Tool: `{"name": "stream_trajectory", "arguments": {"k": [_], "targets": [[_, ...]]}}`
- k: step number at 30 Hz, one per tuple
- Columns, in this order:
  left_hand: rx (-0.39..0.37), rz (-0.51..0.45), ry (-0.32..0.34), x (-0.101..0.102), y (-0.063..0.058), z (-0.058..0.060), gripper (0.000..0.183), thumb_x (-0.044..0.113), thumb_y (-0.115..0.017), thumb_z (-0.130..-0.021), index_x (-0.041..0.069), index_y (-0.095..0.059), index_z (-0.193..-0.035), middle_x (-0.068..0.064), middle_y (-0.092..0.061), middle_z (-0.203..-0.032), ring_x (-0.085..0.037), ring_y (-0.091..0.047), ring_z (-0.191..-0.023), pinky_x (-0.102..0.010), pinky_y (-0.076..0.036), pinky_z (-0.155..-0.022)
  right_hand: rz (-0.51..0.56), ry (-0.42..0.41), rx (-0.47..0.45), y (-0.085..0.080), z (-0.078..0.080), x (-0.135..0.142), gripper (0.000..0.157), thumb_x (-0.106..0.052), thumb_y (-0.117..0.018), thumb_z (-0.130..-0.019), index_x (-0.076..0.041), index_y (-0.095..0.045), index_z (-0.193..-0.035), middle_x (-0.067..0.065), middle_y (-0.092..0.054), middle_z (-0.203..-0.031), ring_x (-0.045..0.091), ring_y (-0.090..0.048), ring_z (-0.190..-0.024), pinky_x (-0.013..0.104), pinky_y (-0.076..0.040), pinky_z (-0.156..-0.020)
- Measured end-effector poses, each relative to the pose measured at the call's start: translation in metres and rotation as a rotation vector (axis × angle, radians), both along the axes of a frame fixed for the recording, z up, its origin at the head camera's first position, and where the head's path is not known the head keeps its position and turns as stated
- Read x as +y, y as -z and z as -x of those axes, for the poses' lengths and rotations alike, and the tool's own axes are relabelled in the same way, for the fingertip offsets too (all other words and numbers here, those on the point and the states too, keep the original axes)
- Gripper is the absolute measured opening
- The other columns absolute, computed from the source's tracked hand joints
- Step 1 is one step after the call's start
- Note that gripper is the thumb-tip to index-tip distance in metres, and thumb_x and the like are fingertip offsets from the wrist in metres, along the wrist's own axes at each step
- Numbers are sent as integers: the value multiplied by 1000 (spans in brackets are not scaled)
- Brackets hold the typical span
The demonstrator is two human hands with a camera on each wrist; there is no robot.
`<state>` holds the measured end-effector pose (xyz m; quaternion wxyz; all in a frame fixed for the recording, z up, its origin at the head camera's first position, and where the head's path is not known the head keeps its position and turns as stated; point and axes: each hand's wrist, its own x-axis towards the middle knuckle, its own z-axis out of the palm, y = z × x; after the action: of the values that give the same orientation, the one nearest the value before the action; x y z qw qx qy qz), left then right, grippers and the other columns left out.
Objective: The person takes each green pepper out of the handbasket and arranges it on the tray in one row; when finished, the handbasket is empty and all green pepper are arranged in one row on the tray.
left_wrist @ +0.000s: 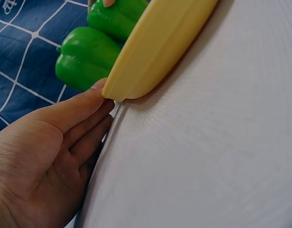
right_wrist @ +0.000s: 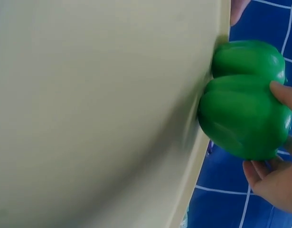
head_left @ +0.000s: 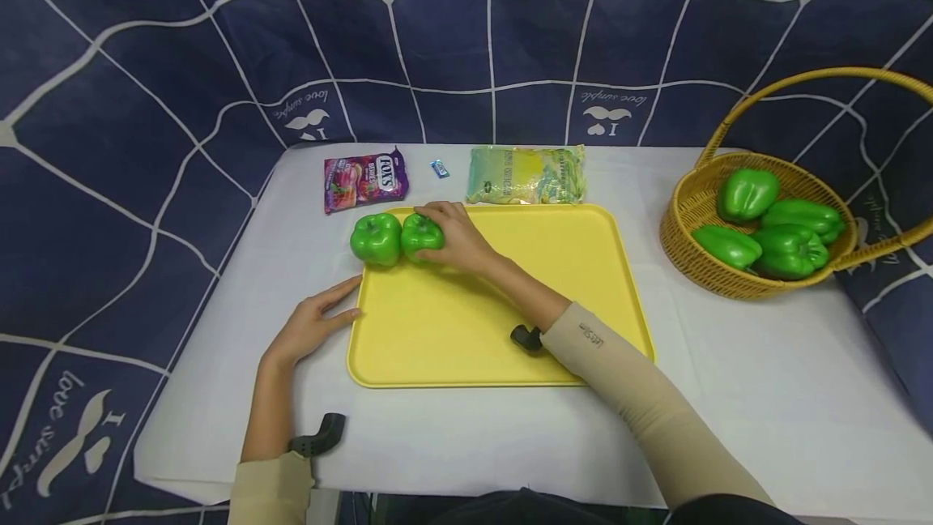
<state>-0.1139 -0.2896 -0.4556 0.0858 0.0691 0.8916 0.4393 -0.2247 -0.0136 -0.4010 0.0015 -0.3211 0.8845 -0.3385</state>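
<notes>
Two green bell peppers sit side by side at the far left corner of the yellow tray (head_left: 466,330). My right hand (head_left: 455,237) holds the right-hand bell pepper (head_left: 417,235), thumb on one side and fingertips on the other, as the right wrist view shows. The other bell pepper (head_left: 376,239) stands close against it, over the tray's corner. My left hand (head_left: 309,329) rests by the tray's left edge with its fingers extended. In the left wrist view the left thumb (left_wrist: 84,107) touches the tray's rim, and part of the fingers is hidden behind it.
A wicker basket (head_left: 685,253) with several green peppers stands at the right. Behind the tray lie a purple Fox's candy bag (head_left: 366,180), a small blue wrapped piece (head_left: 440,168) and a yellow-green packet (head_left: 526,175). White cloth (head_left: 437,436) covers the table; a dark checked curtain hangs behind.
</notes>
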Motion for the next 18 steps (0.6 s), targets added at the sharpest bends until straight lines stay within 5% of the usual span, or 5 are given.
{"name": "stream_trajectory", "arguments": {"k": [18], "targets": [[2, 9, -2, 1, 0, -1, 59, 40, -65, -85, 24, -45, -138, 5, -40, -141, -24, -27, -135, -52, -21, -108, 1, -6, 6, -9, -12, 18, 82, -36, -78, -73, -16, -37, -141, 9, -33, -142, 25, -26, -129, 44, -26, -108]]}}
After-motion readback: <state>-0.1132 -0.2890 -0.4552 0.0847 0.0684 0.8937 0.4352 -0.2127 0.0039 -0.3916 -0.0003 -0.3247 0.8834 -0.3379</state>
